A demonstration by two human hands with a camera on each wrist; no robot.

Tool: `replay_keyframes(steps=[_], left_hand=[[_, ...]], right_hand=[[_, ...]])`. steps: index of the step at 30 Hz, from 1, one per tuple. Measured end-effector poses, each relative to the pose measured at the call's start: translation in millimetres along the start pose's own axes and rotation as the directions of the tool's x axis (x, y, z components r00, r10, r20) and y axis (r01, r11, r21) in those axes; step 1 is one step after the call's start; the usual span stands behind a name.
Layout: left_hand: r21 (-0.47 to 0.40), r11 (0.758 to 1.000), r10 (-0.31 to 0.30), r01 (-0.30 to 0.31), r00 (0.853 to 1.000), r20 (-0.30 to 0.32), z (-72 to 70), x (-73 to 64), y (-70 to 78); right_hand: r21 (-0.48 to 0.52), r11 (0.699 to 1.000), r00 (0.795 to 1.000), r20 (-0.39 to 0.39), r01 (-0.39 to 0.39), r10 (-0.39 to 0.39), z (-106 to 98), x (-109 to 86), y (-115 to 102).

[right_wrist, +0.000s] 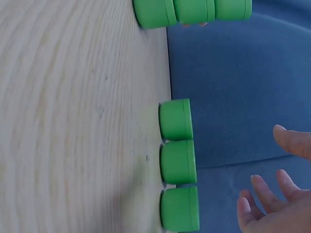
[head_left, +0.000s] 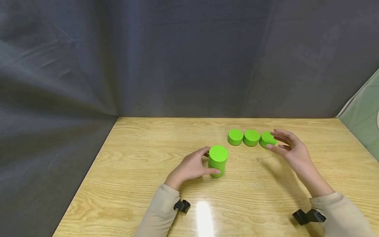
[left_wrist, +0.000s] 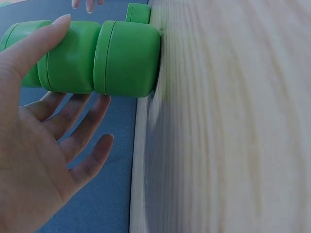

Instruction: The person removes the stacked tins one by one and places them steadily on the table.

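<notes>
A stack of three green round lidded containers (head_left: 218, 154) stands on the wooden table. My left hand (head_left: 191, 167) holds it from the left, the thumb across the near side and the fingers behind. In the left wrist view the thumb (left_wrist: 41, 43) lies over the upper containers, while the little finger is apart from them. Three matching containers form a row farther back: a left one (head_left: 235, 137), a middle one (head_left: 251, 138) and a right one (head_left: 265, 141). My right hand (head_left: 293, 152) hovers beside the right one, fingers spread, holding nothing; the right wrist view shows a gap between them.
The table (head_left: 142, 171) ends at a dark grey cloth (head_left: 189, 65) behind and on the left. A pale green surface (head_left: 364, 112) shows beyond the right edge. Black wrist devices sit on the left sleeve (head_left: 161, 210) and the right sleeve (head_left: 343, 214).
</notes>
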State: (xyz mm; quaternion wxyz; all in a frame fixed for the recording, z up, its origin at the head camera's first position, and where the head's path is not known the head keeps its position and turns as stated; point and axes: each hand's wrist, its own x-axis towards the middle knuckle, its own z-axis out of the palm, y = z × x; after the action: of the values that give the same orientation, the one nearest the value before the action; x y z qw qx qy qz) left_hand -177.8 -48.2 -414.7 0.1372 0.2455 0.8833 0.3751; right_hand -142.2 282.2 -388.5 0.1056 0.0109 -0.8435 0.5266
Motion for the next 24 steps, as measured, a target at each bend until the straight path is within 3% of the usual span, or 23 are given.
replay_keyframes(steps=[11, 24], left_hand=[[-0.031, 0.999, -0.018, 0.018, 1.0, 0.014, 0.4, 0.3, -0.8], [-0.065, 0.998, -0.023, 0.025, 0.999, 0.033, -0.4, -1.1, 0.3]], right_hand=[[0.073, 0.993, 0.996, 0.018, 0.09, -0.092, 9.6, -8.6, -10.3], [0.057, 0.989, 0.987, 0.08, 0.136, -0.14, 22.3, -20.0, -22.7]])
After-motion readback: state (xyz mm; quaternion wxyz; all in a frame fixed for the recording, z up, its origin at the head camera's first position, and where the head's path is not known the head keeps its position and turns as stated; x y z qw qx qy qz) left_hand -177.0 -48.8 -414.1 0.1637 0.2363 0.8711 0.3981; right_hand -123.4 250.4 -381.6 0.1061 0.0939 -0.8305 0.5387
